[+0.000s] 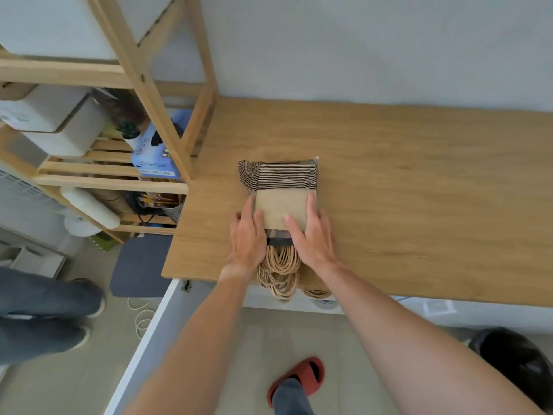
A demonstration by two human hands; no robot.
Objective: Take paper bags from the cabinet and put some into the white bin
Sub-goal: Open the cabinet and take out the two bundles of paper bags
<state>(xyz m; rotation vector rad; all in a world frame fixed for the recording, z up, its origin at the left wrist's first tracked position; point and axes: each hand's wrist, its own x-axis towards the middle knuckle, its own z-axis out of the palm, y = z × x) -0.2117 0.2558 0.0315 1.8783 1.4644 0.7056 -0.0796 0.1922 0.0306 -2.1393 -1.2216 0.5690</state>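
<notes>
The bundle of paper bags [281,202] lies flat near the front edge of the wooden countertop [419,181], clasped between the left hand [248,235] and right hand [311,235], fingers curled on its sides; squeeze evenly so none slip loose.

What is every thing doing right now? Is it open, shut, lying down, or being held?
Stack of paper bags: folded flat, lying on the wooden countertop, handles hanging over its front edge.
Left hand: pressed against the stack's left side.
Right hand: resting on the stack's right side.
Cabinet door: swung open below the countertop.
Blue box: sitting on the wooden shelf.
</notes>
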